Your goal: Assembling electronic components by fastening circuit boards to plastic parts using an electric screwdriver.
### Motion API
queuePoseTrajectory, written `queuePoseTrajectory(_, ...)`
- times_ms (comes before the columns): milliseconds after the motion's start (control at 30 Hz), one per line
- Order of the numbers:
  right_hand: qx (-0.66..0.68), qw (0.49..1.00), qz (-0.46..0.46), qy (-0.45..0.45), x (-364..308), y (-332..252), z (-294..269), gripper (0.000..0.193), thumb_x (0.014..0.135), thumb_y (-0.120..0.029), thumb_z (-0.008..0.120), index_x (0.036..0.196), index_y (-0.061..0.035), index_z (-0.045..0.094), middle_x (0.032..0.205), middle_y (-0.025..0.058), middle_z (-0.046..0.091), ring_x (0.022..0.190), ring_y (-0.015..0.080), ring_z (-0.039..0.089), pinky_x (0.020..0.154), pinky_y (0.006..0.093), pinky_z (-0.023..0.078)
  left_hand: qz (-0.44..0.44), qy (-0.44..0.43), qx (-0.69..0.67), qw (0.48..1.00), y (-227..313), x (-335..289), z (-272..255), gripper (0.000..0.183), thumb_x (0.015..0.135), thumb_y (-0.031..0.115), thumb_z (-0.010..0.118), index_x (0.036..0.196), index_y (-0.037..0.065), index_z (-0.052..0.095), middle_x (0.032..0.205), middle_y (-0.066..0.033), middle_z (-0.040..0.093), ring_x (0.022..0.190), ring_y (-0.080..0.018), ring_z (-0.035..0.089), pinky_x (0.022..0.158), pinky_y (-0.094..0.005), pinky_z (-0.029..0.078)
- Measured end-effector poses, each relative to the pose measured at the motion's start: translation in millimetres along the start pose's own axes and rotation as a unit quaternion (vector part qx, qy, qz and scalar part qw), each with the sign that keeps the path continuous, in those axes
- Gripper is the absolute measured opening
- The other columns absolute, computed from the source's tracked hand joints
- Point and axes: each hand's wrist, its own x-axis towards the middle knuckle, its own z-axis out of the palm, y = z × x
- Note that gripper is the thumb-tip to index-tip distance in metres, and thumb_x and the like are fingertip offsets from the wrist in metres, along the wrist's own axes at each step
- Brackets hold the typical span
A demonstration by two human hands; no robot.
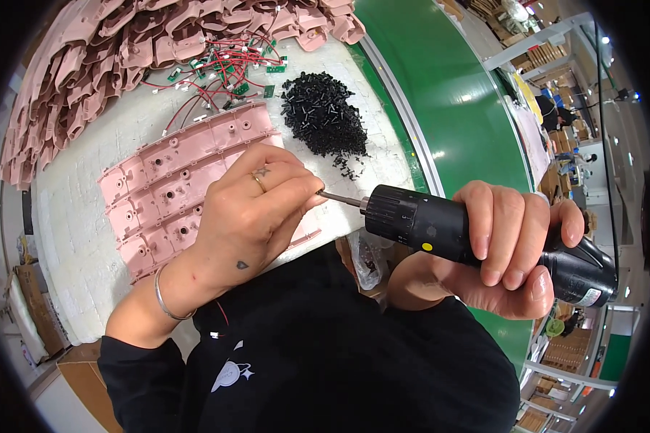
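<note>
My right hand (509,234) is wrapped round a black electric screwdriver (422,227), which lies nearly level and points left. From its nose a thin metal bit (341,199) reaches to the fingertips of my left hand (256,202). Those fingers are pinched together at the bit's tip, where a tiny dark screw (321,192) shows; most of it is hidden. Under and behind the left hand, several long pink plastic shells (213,148) lie side by side with their hollow, ribbed insides up. Dark round pieces sit in some of them.
Loose black screws (321,112) form a heap beyond the bit. Small green circuit boards (242,89) with red wires lie left of it. Many pink shells (115,65) are piled at the far left. A green conveyor belt (455,101) with a metal rail (401,108) runs along the right.
</note>
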Motion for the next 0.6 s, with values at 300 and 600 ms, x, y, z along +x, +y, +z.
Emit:
queuePoseTrajectory(300,0.01,0.999,-0.045,0.012,-4.1,-0.3,4.2,0.036,0.075,-0.007,0.055,0.109,-0.0061,0.045,0.059,-0.0038,0.049,0.05,0.0085,0.048,0.056,0.0266,0.043,0.051,-0.008,-0.032,0.998,-1.2,8.5,-0.1,0.019,0.07,-0.004,0.068,0.088,0.0,0.063,0.079,-0.0106,0.063,0.078,-0.0293,0.06,0.066,-0.0353,0.05)
queuePoseTrajectory(600,0.049,0.999,0.007,-0.021,-13.0,26.3,11.7,0.036,0.08,0.001,0.054,0.112,-0.002,0.037,0.068,0.005,0.049,0.059,0.0144,0.046,0.057,0.0319,0.039,-0.029,-0.057,0.009,0.998,2.9,-11.8,-24.6,0.017,0.07,-0.007,0.062,0.087,-0.002,0.063,0.079,-0.0141,0.063,0.077,-0.0324,0.059,0.07,-0.0379,0.048)
